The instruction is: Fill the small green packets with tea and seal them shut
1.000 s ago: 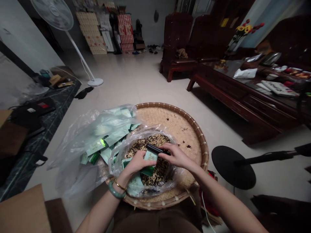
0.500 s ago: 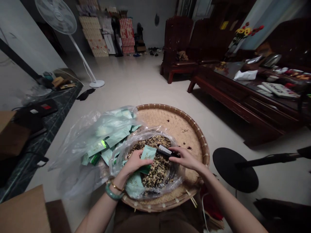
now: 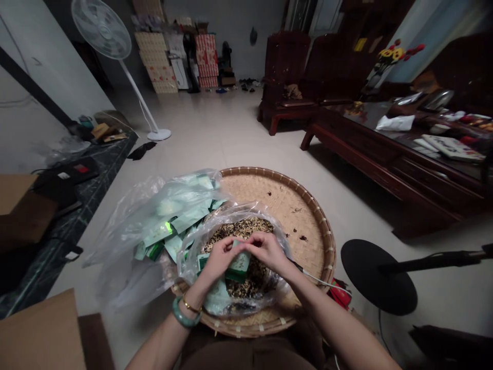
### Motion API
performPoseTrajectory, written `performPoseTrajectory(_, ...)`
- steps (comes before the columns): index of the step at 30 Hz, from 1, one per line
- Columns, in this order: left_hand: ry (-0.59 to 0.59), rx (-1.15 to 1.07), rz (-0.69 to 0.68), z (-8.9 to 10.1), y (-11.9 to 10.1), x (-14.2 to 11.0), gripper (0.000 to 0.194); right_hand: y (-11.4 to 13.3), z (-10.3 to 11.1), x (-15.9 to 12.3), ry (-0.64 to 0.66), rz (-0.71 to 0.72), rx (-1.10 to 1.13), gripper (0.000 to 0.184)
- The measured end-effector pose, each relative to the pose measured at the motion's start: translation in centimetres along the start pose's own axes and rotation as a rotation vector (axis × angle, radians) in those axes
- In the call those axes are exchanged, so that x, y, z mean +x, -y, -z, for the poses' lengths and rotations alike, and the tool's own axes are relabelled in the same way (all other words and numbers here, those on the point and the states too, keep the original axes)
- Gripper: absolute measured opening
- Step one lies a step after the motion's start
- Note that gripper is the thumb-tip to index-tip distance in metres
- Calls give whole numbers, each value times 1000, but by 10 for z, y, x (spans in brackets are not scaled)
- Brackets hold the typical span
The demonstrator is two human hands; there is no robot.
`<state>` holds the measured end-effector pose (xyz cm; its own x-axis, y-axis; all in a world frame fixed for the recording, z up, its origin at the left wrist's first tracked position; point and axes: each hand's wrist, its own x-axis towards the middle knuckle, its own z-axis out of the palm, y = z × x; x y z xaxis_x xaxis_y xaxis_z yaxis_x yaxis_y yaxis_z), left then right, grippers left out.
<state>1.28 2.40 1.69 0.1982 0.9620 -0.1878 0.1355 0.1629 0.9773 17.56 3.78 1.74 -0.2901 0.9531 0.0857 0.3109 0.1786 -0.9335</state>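
My left hand (image 3: pixel 222 259), with a green bangle at its wrist, is closed on a small green packet (image 3: pixel 241 263). My right hand (image 3: pixel 267 251) pinches the packet's top edge, its fingertips meeting those of the left. Beneath the hands lies a clear plastic bag (image 3: pixel 283 234), spread open and holding a dark and pale grainy mix (image 3: pixel 246 225). More green packets lie in and beside it. Part of a black tool (image 3: pixel 296 264) with a white cord (image 3: pixel 318 280) shows by my right forearm, mostly hidden.
A round woven bamboo tray (image 3: pixel 304 205) bears the bag. On its left, another clear bag holds several green packets (image 3: pixel 188 218). A black round stand base (image 3: pixel 379 275) stands at right, a cardboard box (image 3: pixel 42 329) at lower left, a white fan (image 3: pixel 157 134) and a dark wooden table (image 3: pixel 370 154) beyond.
My right hand has let go of the black and white tool, now mostly hidden near the forearm. It has moved left to pinch the packet's top edge with the left hand.
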Motion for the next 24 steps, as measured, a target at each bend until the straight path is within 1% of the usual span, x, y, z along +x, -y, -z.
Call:
performPoseTrajectory(4, -131, 46, -5, 4, -3, -2, 35, 5, 0, -3, 71, -41, 47, 28)
performPoseTrajectory(7, -167, 65, -22, 1, 1, -5, 36, 5, 4, -6, 107, -103, 112, 27)
performPoseTrajectory(9, -182, 78, -43, -1, 4, -6, 37, 2, 6, -7, 157, -178, 190, 28)
performPoseTrajectory(12, -154, 112, -55, 0, 7, -8, 40, -3, 9, -9, 214, -277, 340, 34)
performPoseTrajectory(15, -78, 149, -63, 3, 2, -11, 37, -3, 10, -9, 162, -283, 427, 47)
performPoseTrajectory(17, -67, 159, -55, 9, -6, -16, 30, 3, 11, -9, 130, -270, 460, 50)
performPoseTrajectory(19, -119, 163, -28, 21, -17, -23, 29, 13, 12, -9, 114, -262, 491, 49)
performPoseTrajectory(20, -164, 164, -14, 31, -22, -28, 30, 17, 14, -10, 104, -260, 504, 48)
performPoseTrajectory(22, -268, 168, 5, 60, -29, -36, 32, 23, 18, -11, 85, -267, 513, 44)
performPoseTrajectory(24, -399, 220, 29, 97, -31, -42, 28, 23, 22, -12, 77, -287, 507, 41)
